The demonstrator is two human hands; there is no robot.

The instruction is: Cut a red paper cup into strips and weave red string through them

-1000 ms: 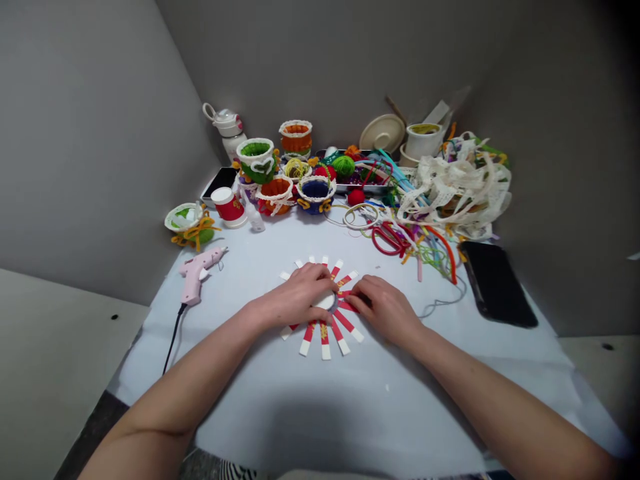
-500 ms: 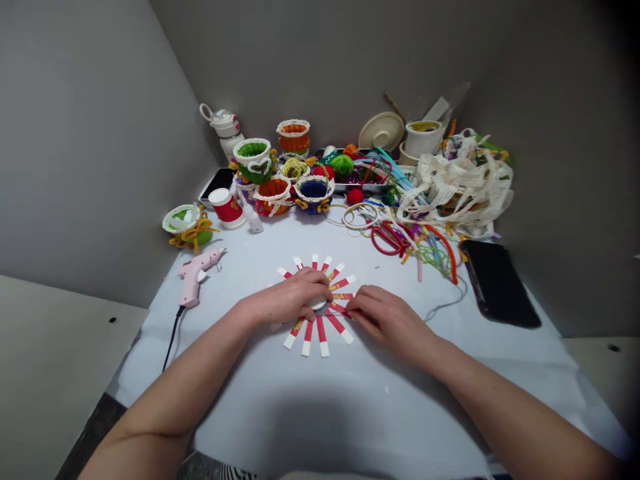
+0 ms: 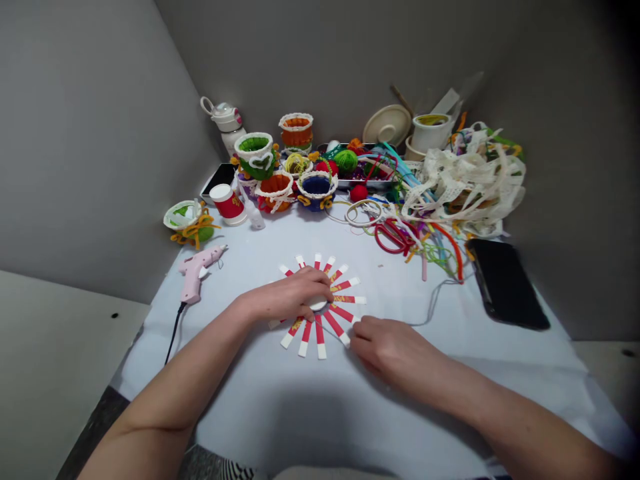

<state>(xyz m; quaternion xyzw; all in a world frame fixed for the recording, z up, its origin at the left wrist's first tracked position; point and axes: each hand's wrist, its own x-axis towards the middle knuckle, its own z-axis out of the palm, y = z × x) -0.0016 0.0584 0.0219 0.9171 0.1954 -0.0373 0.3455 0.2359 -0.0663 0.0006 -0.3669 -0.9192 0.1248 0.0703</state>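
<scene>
A paper cup (image 3: pixel 343 313) cut into red strips with white tips lies fanned out on the table, its round white base (image 3: pixel 319 304) in the middle. My left hand (image 3: pixel 303 293) is curled over the base, fingers and thumb gripping it and covering part of the strips. A thin grey yarn (image 3: pixel 429 320) stretches from near my left thumb across the lower strips to my right hand (image 3: pixel 383 343). The fingers of my right hand are pinched on this yarn beside the strip tips at the right. Beyond that hand, the yarn trails back across the table toward the craft pile.
A pink glue gun (image 3: pixel 197 271) with a black cord lies left. Small yarn-covered baskets (image 3: pixel 317 193) and a whole red paper cup (image 3: pixel 229 205) stand behind. Red scissors (image 3: pixel 393 236), white lace (image 3: pixel 465 177) and a black phone (image 3: pixel 509 283) lie at the right.
My right hand has moved down and slightly right, drawing the yarn across the lower right strips. My left hand stays on the base. The view has shifted slightly.
</scene>
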